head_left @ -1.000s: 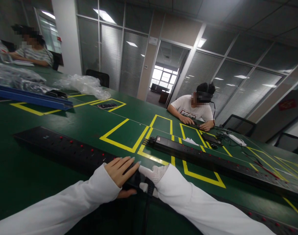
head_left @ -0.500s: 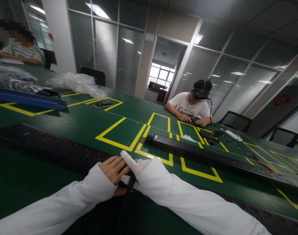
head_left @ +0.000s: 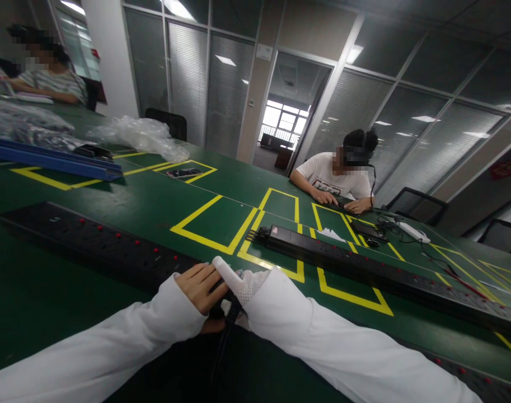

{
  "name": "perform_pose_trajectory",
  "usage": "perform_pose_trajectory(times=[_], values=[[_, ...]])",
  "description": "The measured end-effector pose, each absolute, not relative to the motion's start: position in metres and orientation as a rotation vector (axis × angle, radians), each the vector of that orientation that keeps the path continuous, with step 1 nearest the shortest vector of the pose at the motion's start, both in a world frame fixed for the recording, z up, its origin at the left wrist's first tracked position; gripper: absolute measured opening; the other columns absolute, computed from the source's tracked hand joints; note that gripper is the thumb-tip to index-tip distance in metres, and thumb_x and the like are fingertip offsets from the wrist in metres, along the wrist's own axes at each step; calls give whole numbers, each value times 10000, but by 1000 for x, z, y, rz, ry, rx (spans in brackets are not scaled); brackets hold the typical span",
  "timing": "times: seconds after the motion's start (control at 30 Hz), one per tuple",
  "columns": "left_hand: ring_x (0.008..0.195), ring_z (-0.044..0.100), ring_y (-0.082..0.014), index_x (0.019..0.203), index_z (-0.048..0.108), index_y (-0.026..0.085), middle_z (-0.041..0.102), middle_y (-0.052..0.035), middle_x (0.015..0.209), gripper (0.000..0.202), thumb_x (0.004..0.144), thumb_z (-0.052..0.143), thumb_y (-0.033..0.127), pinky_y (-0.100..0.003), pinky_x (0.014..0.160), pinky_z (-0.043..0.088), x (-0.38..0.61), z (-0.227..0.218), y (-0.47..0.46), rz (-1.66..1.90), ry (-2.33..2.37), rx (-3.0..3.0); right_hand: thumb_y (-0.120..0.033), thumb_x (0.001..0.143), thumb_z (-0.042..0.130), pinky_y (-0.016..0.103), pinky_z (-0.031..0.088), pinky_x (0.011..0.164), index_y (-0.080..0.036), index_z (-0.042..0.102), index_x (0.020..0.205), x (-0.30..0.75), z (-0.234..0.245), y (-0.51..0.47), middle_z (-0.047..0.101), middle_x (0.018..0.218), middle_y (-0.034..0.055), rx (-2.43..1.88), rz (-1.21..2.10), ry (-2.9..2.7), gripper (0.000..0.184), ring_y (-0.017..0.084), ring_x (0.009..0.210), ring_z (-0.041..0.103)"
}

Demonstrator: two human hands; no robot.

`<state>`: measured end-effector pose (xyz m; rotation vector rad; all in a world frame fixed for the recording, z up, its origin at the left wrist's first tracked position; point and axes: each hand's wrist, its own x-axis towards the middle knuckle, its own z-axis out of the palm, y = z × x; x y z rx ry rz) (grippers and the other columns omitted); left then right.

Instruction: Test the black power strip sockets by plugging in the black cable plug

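Note:
My left hand (head_left: 202,286), in a white sleeve with bare fingers, is closed around the head of a black power cord (head_left: 226,330). Its thumb shows below. From the right, my right hand (head_left: 244,284), in a white dotted glove, presses against the same cord head, one gloved finger lying over my left fingers. The cord hangs down between the wrists, and its end is hidden by my fingers. Just beyond my left hand lies a long black power strip (head_left: 108,238) with red switches. A second black power strip (head_left: 343,256) lies to the right, its plug pointing left.
Another power strip (head_left: 460,370) lies under my right forearm. The green table (head_left: 154,201) has yellow tape outlines. Blue rails (head_left: 49,159), clear plastic wrap (head_left: 140,137) and a phone (head_left: 183,173) lie at left. A co-worker (head_left: 334,173) handles something dark across the table; another person (head_left: 49,78) sits far left.
The view has shifted slightly, so the scene sits a little further right. Both hands keep nearly the same hold on the cord head.

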<state>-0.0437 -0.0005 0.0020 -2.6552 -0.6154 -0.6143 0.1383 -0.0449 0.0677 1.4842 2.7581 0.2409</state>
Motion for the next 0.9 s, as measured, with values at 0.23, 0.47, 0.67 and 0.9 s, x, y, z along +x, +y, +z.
perform_pose_trajectory(times=[0.23, 0.47, 0.67, 0.9], values=[[1058, 532, -345, 1255, 489, 163, 572, -163, 1176, 567, 742, 536, 398, -463, 869, 426, -42, 5, -4, -678, -631, -2696, -457, 823, 446, 310, 453, 511, -205, 108, 1463, 140, 71, -48, 629, 863, 91, 1456, 283, 2724, 766, 217, 576, 613], [1038, 547, -331, 1230, 505, 170, 594, -148, 1125, 527, 752, 542, 388, -458, 866, 434, -42, 6, -4, -637, -636, -2690, -370, 800, 530, 346, 495, 580, -226, 220, 1448, 135, 75, -51, 647, 917, 104, 1526, 285, 2703, 732, 247, 666, 638], [1019, 554, -350, 1182, 548, 146, 607, -173, 1069, 504, 756, 551, 415, -465, 832, 452, -43, 7, -2, -604, -602, -2675, -414, 818, 508, 360, 494, 668, -226, 211, 1449, 138, 77, -50, 647, 982, 120, 1496, 261, 2742, 722, 257, 757, 646], [1023, 560, -344, 1143, 575, 144, 612, -165, 1104, 477, 750, 554, 414, -454, 855, 450, -42, 13, -5, -610, -596, -2686, -336, 760, 587, 404, 507, 695, -197, 253, 1438, 135, 74, -46, 646, 1010, 133, 1515, 157, 2722, 768, 289, 786, 656]])
